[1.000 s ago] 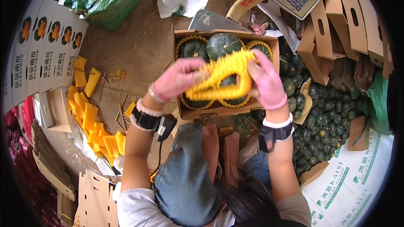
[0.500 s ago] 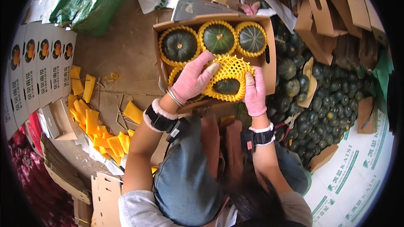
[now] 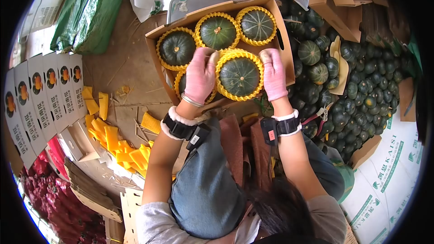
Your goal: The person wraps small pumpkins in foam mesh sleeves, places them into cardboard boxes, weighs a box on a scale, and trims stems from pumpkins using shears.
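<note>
A cardboard box [image 3: 284, 40] holds several dark green pumpkins, each ringed by a yellow foam net. The nearest pumpkin [image 3: 239, 77], at the front right of the box, has its yellow net [image 3: 220, 82] round its sides with the top bare. At the left edge of this net my left hand [image 3: 200, 74], in a pink glove, pinches the foam. My right hand [image 3: 273, 74], also gloved in pink, has its fingers closed at the net's right edge. Another netted pumpkin [image 3: 182, 86] is partly hidden behind my left hand.
Loose pumpkins [image 3: 357, 104] are heaped at the right, with red-handled pruners [image 3: 322, 113] on them. Yellow foam nets [image 3: 120, 147] lie at the left near printed white cartons [image 3: 40, 104]. Open cardboard boxes [image 3: 337, 7] stand at the upper right; a grey scale platform [image 3: 181, 7] is behind the box.
The yellow net, earlier stretched between my hands above the box, now encircles the front-right pumpkin. My hands have moved to its two sides. The view has shifted, and the box appears further left and tilted.
</note>
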Demonstrator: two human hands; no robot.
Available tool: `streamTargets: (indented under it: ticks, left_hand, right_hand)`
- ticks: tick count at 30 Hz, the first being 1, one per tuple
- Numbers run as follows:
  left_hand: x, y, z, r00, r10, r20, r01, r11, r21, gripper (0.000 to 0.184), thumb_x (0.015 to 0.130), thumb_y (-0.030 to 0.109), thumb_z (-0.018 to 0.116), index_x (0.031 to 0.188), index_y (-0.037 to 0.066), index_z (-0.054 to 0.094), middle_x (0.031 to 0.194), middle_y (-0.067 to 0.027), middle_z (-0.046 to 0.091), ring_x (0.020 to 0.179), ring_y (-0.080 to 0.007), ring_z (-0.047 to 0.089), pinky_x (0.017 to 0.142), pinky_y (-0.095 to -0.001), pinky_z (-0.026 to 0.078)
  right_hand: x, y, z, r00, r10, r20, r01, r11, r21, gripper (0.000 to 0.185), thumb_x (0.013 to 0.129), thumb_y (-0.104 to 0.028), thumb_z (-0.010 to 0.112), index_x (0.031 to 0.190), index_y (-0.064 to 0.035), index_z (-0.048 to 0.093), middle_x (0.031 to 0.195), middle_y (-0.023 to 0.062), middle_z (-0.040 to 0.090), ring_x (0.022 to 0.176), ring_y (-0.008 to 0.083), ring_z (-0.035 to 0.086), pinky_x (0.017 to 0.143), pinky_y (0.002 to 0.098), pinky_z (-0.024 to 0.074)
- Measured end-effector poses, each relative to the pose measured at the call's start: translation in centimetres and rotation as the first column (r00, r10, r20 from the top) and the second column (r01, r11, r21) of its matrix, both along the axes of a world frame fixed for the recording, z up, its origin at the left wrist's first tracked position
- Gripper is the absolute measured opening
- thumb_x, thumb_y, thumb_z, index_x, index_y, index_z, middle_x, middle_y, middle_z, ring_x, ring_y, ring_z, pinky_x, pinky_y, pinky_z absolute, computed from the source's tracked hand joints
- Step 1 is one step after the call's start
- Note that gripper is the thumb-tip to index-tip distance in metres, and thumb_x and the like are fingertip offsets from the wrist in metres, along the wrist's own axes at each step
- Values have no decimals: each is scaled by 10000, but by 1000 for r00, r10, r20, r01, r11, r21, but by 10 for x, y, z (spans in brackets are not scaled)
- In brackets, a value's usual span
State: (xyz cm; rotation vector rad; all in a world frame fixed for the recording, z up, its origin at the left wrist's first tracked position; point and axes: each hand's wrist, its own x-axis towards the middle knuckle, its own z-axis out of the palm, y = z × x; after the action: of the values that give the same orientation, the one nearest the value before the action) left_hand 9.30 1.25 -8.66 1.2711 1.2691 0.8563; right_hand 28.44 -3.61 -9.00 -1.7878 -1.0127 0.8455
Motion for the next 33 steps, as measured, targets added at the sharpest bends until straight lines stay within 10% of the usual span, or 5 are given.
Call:
streamTargets:
  ticks: [4,7,19,23,33]
  left_hand:
    - [-16,-6,36,943,-147,-298,243,916,319,403,910,179,614,1267,36,495,1146,-161,542,998,-238,572,834,-333,473]
    - [-18,-11,42,882,-343,-324,431,865,257,414,909,227,602,1250,4,524,1215,-193,478,1097,-337,513,939,-364,424]
    - [11,-8,60,697,-621,359,545,784,297,502,947,303,541,1306,-33,440,1210,-178,553,1094,-294,572,909,-344,453]
    - [42,-5,31,603,-382,-700,733,612,297,332,802,323,665,1083,152,620,1293,-177,488,1247,-379,418,1004,-563,340]
    - [41,-1,37,231,-486,-843,905,426,1,241,789,401,611,1011,337,680,1340,-157,452,1322,-356,337,1067,-681,130]
  right_hand:
    - [-12,-21,45,734,45,678,-246,948,203,243,839,-67,619,1078,-62,577,1037,117,564,840,270,605,741,343,506]
    - [-25,-39,45,755,159,636,-237,971,39,330,804,-49,631,1118,-149,623,1021,108,575,844,287,619,701,351,531]
    - [6,-32,79,895,190,-403,-144,979,141,971,640,-191,825,1406,-33,248,1303,151,432,1182,231,466,1015,361,396]
    - [54,-5,81,838,438,326,-473,881,32,842,519,-152,776,1285,-69,436,1212,131,478,1149,309,474,1020,376,383]
    - [42,35,71,394,828,399,-377,542,-751,831,536,-340,769,1310,-287,472,1284,170,407,1182,398,422,1006,428,406]
